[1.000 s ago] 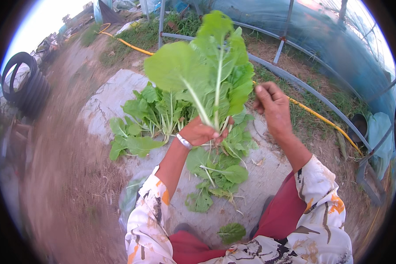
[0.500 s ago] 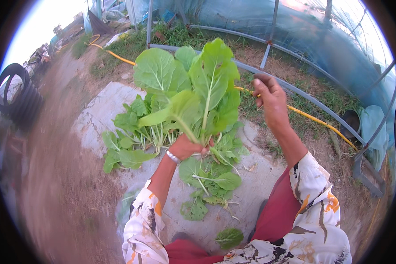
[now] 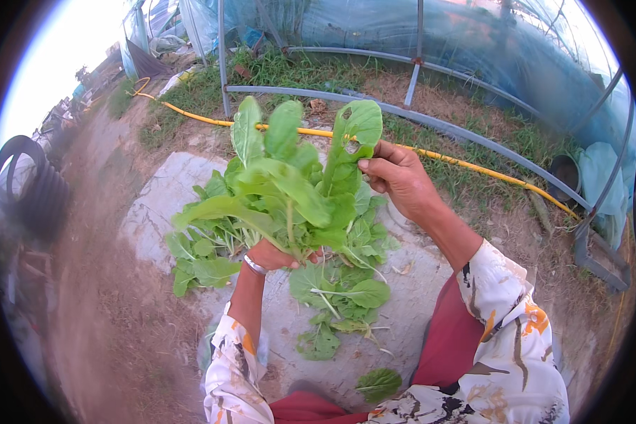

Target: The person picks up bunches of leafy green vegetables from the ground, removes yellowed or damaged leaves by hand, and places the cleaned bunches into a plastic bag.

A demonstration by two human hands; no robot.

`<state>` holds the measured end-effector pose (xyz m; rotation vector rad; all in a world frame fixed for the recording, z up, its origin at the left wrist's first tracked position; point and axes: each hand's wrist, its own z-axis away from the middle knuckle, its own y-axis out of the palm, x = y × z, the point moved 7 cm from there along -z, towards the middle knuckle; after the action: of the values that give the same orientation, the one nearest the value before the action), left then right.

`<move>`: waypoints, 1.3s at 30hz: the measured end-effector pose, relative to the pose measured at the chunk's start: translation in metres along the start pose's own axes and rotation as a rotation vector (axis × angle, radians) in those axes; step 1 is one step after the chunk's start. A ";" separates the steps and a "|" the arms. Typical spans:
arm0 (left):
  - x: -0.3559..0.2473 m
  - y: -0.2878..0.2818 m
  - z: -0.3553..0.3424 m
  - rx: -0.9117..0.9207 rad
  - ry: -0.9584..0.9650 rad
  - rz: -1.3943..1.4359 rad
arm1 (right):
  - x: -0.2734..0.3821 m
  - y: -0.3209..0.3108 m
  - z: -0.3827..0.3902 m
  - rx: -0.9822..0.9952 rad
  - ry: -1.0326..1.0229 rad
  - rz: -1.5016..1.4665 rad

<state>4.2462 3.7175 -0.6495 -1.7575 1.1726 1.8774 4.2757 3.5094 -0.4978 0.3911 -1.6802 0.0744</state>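
My left hand (image 3: 274, 255) is closed round the base of a leafy green plant (image 3: 290, 191), holding it up with its broad leaves spread away from me. A leaf with holes in it (image 3: 359, 126) stands at the plant's right side. My right hand (image 3: 401, 178) pinches the edge of that leaf between thumb and fingers. Behind and below the held plant, a heap of similar greens (image 3: 215, 261) lies on a pale slab (image 3: 261, 332). Several loose leaves (image 3: 346, 297) are scattered nearer me, and one single leaf (image 3: 379, 384) rests between my feet.
A yellow hose (image 3: 473, 167) runs across the ground beyond the slab. Behind it are a grey metal frame (image 3: 431, 121) and blue plastic sheeting (image 3: 473, 42). Black coiled pipe (image 3: 32, 177) stands at the far left. A dark pot (image 3: 565, 177) and a grey trough (image 3: 601, 261) are on the right.
My right hand has moved left and down and now grips the holed leaf. The left hand has lowered the plant slightly and shifted it left, and its leaves have tilted.
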 end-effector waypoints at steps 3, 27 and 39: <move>-0.011 -0.002 0.003 0.011 0.029 0.000 | -0.001 0.000 0.000 -0.002 -0.003 -0.067; 0.061 -0.107 0.056 -0.627 -0.086 0.348 | 0.040 -0.025 0.004 -0.371 -0.280 0.237; -0.007 -0.051 0.023 -0.141 0.157 -0.579 | 0.025 -0.008 0.003 -0.065 0.043 0.485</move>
<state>4.2683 3.7682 -0.6626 -2.0661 0.4921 1.5188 4.2725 3.4956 -0.4758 -0.0729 -1.6991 0.3822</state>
